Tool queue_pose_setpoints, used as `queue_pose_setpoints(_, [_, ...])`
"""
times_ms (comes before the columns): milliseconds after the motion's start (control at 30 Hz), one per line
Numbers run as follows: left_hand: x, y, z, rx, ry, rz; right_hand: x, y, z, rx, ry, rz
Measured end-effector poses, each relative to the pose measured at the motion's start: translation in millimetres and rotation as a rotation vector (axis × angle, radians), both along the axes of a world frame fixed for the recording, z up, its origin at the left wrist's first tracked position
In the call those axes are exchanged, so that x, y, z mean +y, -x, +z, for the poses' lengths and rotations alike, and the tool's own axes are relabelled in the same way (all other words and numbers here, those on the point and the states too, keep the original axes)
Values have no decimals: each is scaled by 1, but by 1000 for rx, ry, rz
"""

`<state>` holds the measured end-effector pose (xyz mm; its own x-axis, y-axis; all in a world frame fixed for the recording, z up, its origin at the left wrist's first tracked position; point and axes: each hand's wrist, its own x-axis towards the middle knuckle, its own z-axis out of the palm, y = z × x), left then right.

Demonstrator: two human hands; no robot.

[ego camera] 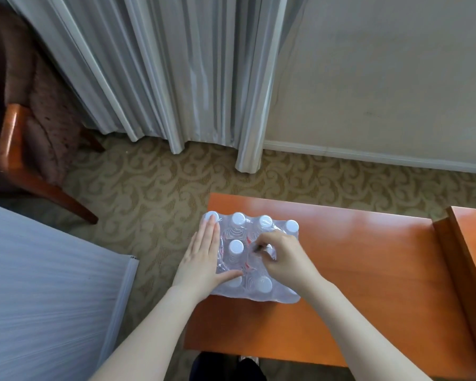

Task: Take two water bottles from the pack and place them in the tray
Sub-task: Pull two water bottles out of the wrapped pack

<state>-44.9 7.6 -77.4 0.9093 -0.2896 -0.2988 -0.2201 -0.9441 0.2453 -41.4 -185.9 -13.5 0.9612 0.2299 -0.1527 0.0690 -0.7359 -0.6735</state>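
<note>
A shrink-wrapped pack of water bottles [254, 294] with white caps stands on the left end of an orange wooden table [355, 270]. My left hand [204, 259] lies flat on the pack's left side, fingers together and thumb pressed on the wrap. My right hand [282, 255] is curled over the middle of the pack, its fingertips pinching the plastic wrap between the caps. Several caps show around the hands; others are hidden under them. No tray is in view.
A raised wooden piece [462, 270] stands on the table's right end. A white bed [39, 284] fills the lower left. A brown armchair [25, 133] sits at far left, grey curtains [176, 78] hang behind, over patterned carpet [154, 188].
</note>
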Motion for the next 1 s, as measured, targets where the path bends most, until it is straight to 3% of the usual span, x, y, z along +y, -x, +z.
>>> queue_pose_setpoints(100, [0,0,-1,7,4,5,-31,20,8,-111,41,-60])
queue_pose_setpoints(267, [-1,-1,4,30,-23,-9,-71,69,-13,-83,117,-172])
queue_pose_setpoints(467, [-2,0,1,6,-55,-23,-70,107,-46,-244,202,-96])
queue_pose_setpoints(633, [-2,0,-1,-7,-54,-27,-40,78,-17,-328,109,-365])
queue_pose_setpoints(767, [0,-1,-9,-20,-26,-26,8,13,-12,-303,256,-151])
queue_pose_setpoints(900, [0,-1,-12,-41,11,-5,44,-20,-38,-52,616,232])
queue_pose_setpoints(1000, [1,-1,-15,-67,-1,-18,50,-24,-50,10,640,260])
